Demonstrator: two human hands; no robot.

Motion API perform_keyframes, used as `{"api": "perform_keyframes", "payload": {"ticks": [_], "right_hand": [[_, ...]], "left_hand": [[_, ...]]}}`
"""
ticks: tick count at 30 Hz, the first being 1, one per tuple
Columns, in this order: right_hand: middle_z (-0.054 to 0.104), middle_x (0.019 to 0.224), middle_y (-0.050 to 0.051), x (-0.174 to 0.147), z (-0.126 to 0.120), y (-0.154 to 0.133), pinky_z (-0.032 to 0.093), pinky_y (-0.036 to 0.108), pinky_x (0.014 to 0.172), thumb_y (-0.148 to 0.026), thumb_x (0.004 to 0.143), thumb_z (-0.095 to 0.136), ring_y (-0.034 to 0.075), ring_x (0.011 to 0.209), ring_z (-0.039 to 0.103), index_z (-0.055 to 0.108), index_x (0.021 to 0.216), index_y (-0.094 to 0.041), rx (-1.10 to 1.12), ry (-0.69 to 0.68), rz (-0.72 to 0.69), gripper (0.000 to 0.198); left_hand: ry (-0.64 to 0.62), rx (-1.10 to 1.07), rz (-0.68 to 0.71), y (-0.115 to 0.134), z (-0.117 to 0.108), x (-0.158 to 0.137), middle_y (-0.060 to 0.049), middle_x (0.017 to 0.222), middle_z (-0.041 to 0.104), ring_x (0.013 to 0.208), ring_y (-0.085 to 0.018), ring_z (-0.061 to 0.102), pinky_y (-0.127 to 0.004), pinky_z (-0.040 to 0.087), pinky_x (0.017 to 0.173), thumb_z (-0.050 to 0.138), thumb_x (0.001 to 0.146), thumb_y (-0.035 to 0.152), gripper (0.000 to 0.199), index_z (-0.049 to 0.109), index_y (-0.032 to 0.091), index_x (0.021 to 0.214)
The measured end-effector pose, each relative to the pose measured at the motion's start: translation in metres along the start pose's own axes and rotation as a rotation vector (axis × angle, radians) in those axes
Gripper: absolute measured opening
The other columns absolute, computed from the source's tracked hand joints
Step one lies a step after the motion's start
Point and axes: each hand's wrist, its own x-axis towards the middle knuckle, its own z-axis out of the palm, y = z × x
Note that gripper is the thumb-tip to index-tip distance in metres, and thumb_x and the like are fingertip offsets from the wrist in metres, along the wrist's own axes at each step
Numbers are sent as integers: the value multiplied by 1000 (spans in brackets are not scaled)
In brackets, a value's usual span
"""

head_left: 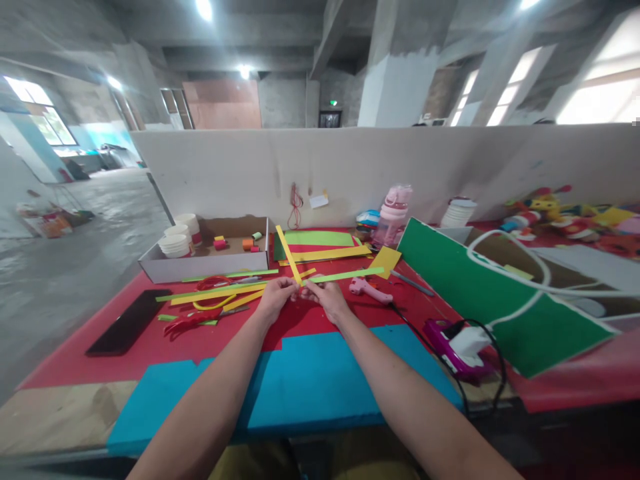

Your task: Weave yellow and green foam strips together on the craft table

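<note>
My left hand [276,298] and my right hand [326,297] meet over the red tabletop, fingers closed in pinches. Between them a yellow paper strip [287,255] slants up and away; its lower end is at my left fingertips. A light green paper strip [350,274] runs out to the right from my right fingers. The two strips meet at the fingertips, where fingers hide how they join. Left of my hands lie more yellow and green strips [215,293] and red-handled scissors [193,323]. A pink hot glue gun [370,291] lies beside my right hand.
A white box [150,261] with paper cups and small paper rolls stands at the back left. A black phone-like slab [125,323] lies left. To the right are a purple power strip [457,350] with cables and a green board [490,293]. A pink bottle [393,217] stands behind.
</note>
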Motion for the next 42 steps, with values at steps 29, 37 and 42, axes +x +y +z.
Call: {"api": "perform_keyframes", "payload": {"ticks": [29,37,42], "right_hand": [[58,50,-1,4,-2,10,49,27,51,-45,61,74,13,47,56,63,65,-15,-168,158,-51,33],[60,50,1,2,1,2,47,26,52,-49,58,77,14,48,57,64,62,-14,-151,135,-46,37],[60,50,2,2,0,4,48,28,55,-50,58,77,15,49,58,62,56,-14,-146,141,-39,39]], "left_hand": [[-20,66,54,8,10,-6,0,58,62,52,-10,54,-23,42,54,78,61,33,27,64,13,73],[-30,17,24,0,8,-4,-2,60,64,52,-11,56,-23,44,54,78,61,32,27,63,12,72],[-20,-64,13,-3,8,-2,-1,61,64,51,-11,57,-23,45,52,80,60,31,30,61,13,74]]}}
